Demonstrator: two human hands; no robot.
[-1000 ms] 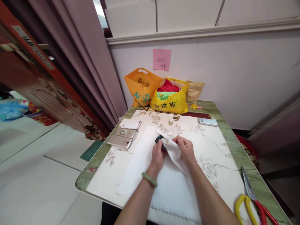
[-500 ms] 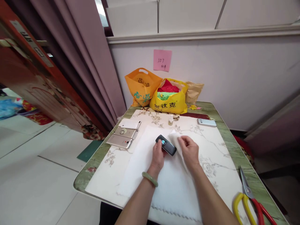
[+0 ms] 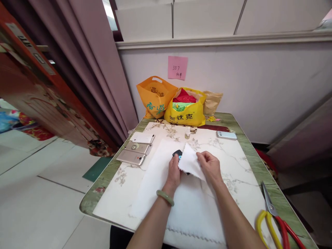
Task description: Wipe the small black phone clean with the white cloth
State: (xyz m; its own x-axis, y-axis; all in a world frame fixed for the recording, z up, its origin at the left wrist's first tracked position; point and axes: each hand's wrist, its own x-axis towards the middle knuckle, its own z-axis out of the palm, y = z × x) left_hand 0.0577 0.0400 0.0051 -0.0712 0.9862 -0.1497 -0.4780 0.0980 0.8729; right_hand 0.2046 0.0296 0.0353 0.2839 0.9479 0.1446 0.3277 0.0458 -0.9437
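My left hand (image 3: 174,172), with a green bangle at the wrist, holds a small black phone (image 3: 177,152) above the middle of the table. In my right hand (image 3: 209,166) a corner of a white cloth (image 3: 191,162) is pinched between thumb and fingers. That cloth hangs over most of the phone, so only its upper left end and a bit of the lower edge show. Beneath both hands a larger white cloth (image 3: 193,211) with a zigzag edge lies flat on the flowered table cover (image 3: 114,197).
Several phones lie around: a white one (image 3: 142,137) and two gold ones at left, a silver one (image 3: 226,135) at right. A small bottle (image 3: 187,133) stands behind the cloth. Scissors (image 3: 272,211) lie front right. Orange (image 3: 156,98) and yellow (image 3: 185,116) bags stand at the back.
The white cloth in my right hand has moved left over the phone and now covers most of it. My left hand still holds the phone. The view has shifted slightly.
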